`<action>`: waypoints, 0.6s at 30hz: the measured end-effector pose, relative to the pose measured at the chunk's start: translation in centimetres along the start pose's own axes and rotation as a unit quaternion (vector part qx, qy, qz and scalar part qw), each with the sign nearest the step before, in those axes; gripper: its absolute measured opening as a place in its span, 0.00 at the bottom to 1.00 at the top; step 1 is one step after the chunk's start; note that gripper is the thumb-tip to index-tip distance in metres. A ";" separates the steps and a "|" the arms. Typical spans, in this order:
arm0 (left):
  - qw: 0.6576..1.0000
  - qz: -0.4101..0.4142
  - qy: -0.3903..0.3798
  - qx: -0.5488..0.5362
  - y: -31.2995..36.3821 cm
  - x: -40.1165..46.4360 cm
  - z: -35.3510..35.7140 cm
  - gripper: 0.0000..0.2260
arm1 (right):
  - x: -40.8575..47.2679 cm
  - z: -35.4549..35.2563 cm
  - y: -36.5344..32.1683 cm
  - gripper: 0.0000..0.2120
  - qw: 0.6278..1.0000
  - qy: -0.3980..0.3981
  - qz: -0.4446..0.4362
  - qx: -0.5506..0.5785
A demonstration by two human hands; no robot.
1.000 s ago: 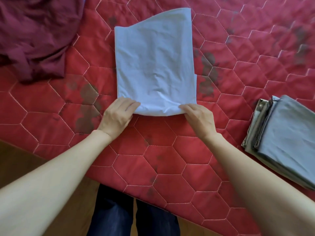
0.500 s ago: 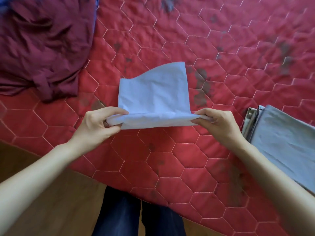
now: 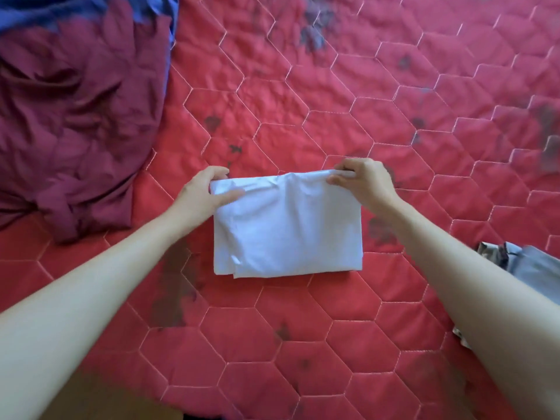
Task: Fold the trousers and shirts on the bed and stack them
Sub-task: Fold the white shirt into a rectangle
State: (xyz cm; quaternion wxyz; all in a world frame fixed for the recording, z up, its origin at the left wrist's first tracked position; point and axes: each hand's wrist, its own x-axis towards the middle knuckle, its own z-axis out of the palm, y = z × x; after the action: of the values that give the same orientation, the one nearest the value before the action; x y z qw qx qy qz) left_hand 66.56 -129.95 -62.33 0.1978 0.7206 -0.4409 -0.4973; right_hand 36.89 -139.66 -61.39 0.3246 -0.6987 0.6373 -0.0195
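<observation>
- Fingers of my left hand (image 3: 202, 192) curl over the far left corner of the pale blue folded cotton garment (image 3: 288, 225), thumb lying on top of the cloth and the other fingers tucked behind the edge, so I am pinching that corner.
- My right hand (image 3: 362, 184) does the same at the far right corner, fingertips bunched on the raised fold and holding it.
- Between my two hands the far edge of the pale blue garment stands a little lifted and creased; the rest of it lies flat as a neat rectangle, with layered edges showing at the near left corner.
- The garment rests on the red quilted bedspread with pale hexagon stitching (image 3: 303, 344), roughly in the middle of the view, directly ahead of me.
- Both my bare forearms reach in from the lower corners, one on each side of the garment.
- Dark blotches mark the bedspread in several places, one just beside the garment's right edge and a larger one under my left forearm.
- To my right, partly behind my right forearm, lies a grey folded fabric stack (image 3: 528, 263), well apart from the pale blue garment; only its corner shows.
- To the far left sits a crumpled dark maroon cloth heap (image 3: 72, 116), unfolded and near my left arm but not touching the garment.
- Beyond the maroon heap, at the top left corner, a strip of bright blue fabric (image 3: 45, 13) shows.
</observation>
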 end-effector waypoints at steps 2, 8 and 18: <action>0.998 -0.007 -0.001 0.057 -1.0 1.2 1.2 0.26 | 1.4 1.7 0.4 0.09 0.999 0.010 0.017 -0.038; 0.993 0.015 0.101 0.061 -1.4 0.5 3.0 0.16 | 0.2 3.9 -0.1 0.10 0.989 0.141 -0.009 -0.033; 0.886 0.211 0.118 0.396 0.0 -1.1 9.5 0.20 | -4.5 12.0 -6.5 0.19 0.976 0.115 -0.170 -0.066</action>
State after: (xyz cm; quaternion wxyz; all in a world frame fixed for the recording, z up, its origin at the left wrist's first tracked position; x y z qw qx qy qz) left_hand 57.90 -127.58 -65.77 0.0468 0.6819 -0.7165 -0.1392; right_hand 47.07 -130.58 -66.00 0.1939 -0.8099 0.5421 -0.1126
